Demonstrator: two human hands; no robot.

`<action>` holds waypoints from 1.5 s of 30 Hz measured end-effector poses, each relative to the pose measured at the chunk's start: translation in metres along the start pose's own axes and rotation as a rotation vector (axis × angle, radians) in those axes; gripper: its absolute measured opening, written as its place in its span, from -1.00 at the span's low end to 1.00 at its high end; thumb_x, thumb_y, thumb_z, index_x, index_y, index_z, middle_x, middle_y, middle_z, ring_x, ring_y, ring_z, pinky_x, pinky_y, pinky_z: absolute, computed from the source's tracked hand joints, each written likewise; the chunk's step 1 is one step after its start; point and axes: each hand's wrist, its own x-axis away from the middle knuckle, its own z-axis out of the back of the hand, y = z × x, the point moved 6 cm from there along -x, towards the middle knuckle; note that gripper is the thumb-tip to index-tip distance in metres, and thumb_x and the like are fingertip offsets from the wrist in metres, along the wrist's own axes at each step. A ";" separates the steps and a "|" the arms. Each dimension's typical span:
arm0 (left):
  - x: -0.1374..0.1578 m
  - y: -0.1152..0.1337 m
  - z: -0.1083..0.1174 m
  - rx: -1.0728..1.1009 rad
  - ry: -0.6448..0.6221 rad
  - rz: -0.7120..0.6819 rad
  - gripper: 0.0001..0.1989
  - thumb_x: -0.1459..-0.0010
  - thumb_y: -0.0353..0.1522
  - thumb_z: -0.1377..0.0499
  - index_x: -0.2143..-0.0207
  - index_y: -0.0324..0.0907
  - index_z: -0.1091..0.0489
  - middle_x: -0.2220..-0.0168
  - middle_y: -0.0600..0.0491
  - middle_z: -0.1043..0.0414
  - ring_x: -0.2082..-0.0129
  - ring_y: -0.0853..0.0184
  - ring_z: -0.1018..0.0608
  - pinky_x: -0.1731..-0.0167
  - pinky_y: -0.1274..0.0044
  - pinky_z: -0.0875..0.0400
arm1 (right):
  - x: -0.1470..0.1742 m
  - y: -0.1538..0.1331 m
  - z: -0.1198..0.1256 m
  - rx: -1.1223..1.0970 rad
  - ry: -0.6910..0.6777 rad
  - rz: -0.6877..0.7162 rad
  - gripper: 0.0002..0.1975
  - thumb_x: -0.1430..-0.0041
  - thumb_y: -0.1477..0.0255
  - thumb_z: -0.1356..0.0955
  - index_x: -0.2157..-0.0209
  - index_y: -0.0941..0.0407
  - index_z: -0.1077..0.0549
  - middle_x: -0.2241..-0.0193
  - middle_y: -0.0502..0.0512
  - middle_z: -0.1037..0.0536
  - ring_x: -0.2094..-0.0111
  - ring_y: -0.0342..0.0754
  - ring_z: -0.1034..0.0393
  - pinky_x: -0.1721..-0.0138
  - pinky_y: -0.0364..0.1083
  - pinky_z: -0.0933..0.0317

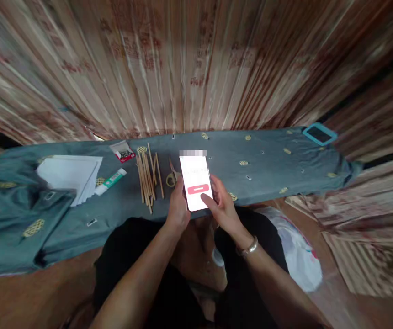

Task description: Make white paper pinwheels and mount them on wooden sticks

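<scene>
Left hand [178,206] and right hand [226,211] hold a phone [195,176].
Both are closed at its side edges, probably the best place; it seems light, stiff, slippery, fragile.

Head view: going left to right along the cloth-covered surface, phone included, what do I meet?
White papers, red-and-white box, wooden sticks, scissors, lit phone, blue-rimmed dark object.
</scene>
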 end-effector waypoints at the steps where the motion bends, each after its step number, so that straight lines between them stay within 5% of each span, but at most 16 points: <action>1: -0.001 0.000 0.000 -0.004 0.000 0.003 -0.67 -0.31 -0.20 -0.09 0.24 -0.24 -0.55 0.31 -0.03 -0.66 0.06 0.15 -0.64 -0.09 0.35 -0.43 | 0.000 0.000 0.000 -0.001 0.003 0.002 -0.24 -0.17 0.07 -0.42 -0.30 0.03 -0.18 -0.19 0.19 -0.46 -0.19 0.14 -0.38 -0.24 0.17 -0.25; 5: -0.003 0.000 0.002 -0.001 0.014 -0.009 -0.68 -0.23 -0.15 -0.20 0.25 -0.24 -0.55 0.28 -0.05 -0.66 0.02 0.11 -0.63 -0.10 0.34 -0.42 | 0.001 0.002 0.000 0.024 0.028 0.011 -0.20 -0.15 0.06 -0.44 -0.32 0.01 -0.15 -0.21 0.20 -0.44 -0.21 0.16 -0.36 -0.25 0.19 -0.22; 14: -0.003 0.011 -0.002 0.034 -0.016 -0.029 -0.65 -0.33 -0.18 -0.07 0.18 -0.26 -0.53 0.27 -0.06 -0.65 0.06 0.15 -0.64 -0.09 0.35 -0.42 | 0.001 -0.009 -0.003 0.211 0.130 0.060 -0.11 -0.14 0.06 -0.43 -0.35 0.13 -0.06 -0.29 0.35 -0.30 -0.27 0.19 -0.27 -0.28 0.24 -0.16; 25: 0.004 0.021 -0.005 0.077 -0.040 -0.024 -0.63 -0.33 -0.15 -0.09 0.12 -0.26 -0.51 0.26 -0.03 -0.65 0.18 0.20 -0.67 -0.02 0.38 -0.48 | 0.046 -0.038 -0.009 0.503 0.183 0.091 -0.10 -0.16 0.11 -0.41 -0.37 0.22 -0.03 -0.36 0.40 -0.16 -0.37 0.23 -0.08 -0.33 0.29 -0.05; 36: 0.007 0.011 -0.023 0.083 -0.107 -0.018 -0.59 -0.33 -0.14 -0.07 -0.01 -0.22 -0.49 0.18 -0.05 -0.66 0.04 0.16 -0.64 -0.10 0.37 -0.44 | 0.022 -0.031 -0.015 0.603 0.246 0.126 -0.09 -0.17 0.09 -0.37 -0.36 0.29 -0.02 -0.36 0.47 -0.15 -0.38 0.24 -0.05 -0.34 0.30 -0.03; 45: 0.009 0.004 -0.022 0.075 -0.107 0.046 -0.59 -0.38 -0.17 0.02 0.16 -0.24 -0.52 0.20 -0.07 -0.66 -0.04 0.15 -0.60 -0.15 0.35 -0.40 | 0.018 -0.021 -0.020 0.663 0.327 0.154 -0.16 -0.18 0.21 -0.36 -0.35 0.30 -0.01 -0.32 0.48 -0.21 -0.35 0.24 -0.11 -0.33 0.30 -0.03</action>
